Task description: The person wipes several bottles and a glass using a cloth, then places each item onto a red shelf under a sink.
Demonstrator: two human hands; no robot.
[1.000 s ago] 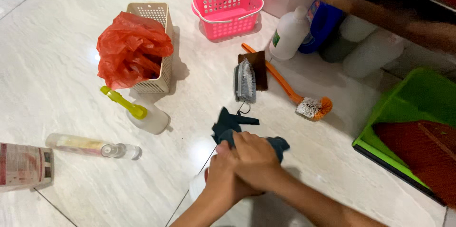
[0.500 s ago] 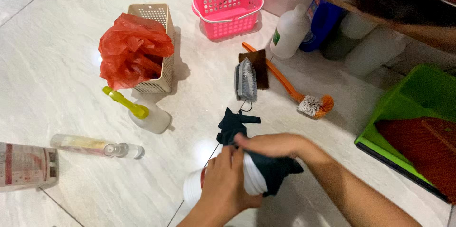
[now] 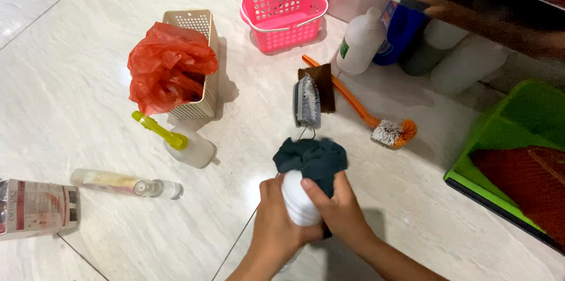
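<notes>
Left hand (image 3: 276, 222): closed around the white bottle (image 3: 297, 201), steadying it upright.
Right hand (image 3: 335, 210): closed on the dark cloth (image 3: 312, 160), pressing it over the bottle's top.
Doing it well: I'd judge a firm left grip and steady, even rubbing with the cloth matter most.
Left of the hands, on the floor: one spray bottle (image 3: 185, 145), one clear bottle (image 3: 126, 182), one packet (image 3: 35, 207).
Beyond the hands: two brushes, one grey (image 3: 307, 101), one orange-handled (image 3: 365, 110).
Farthest: two baskets, beige (image 3: 200, 60) and pink (image 3: 285, 13); one red bag (image 3: 168, 66).
</notes>
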